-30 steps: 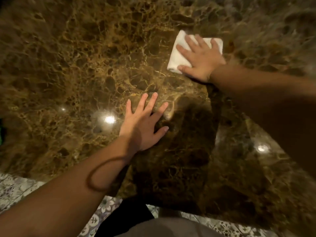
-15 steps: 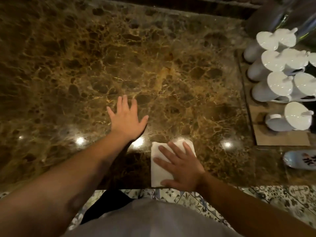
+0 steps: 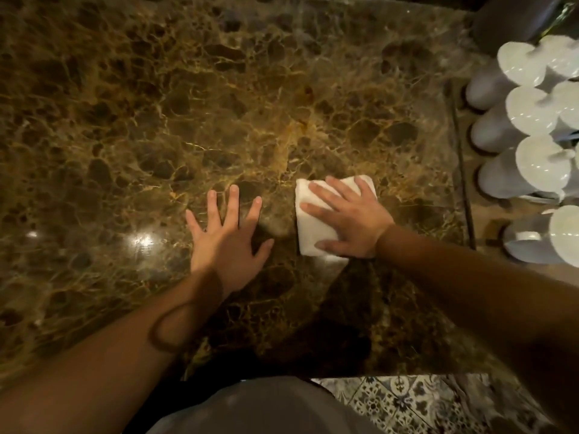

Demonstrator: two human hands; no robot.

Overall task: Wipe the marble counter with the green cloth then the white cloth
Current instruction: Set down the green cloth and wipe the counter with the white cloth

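Observation:
The brown marble counter (image 3: 219, 104) fills most of the head view. A folded white cloth (image 3: 308, 233) lies flat on it, a little right of centre. My right hand (image 3: 347, 219) presses down on the cloth with fingers spread, covering its right half. My left hand (image 3: 227, 236) rests flat on the bare marble just left of the cloth, fingers apart, holding nothing. No green cloth is in view.
Several white cups (image 3: 529, 114) stand upside down on a wooden tray (image 3: 488, 227) at the counter's right end. The counter's front edge runs along the bottom, with patterned floor tiles (image 3: 401, 402) below it. Ceiling lights glare on the marble near my left hand.
My right hand slid the white cloth from the far right of the counter down to the front edge, then back up to the right. My left hand stayed flat on the marble.

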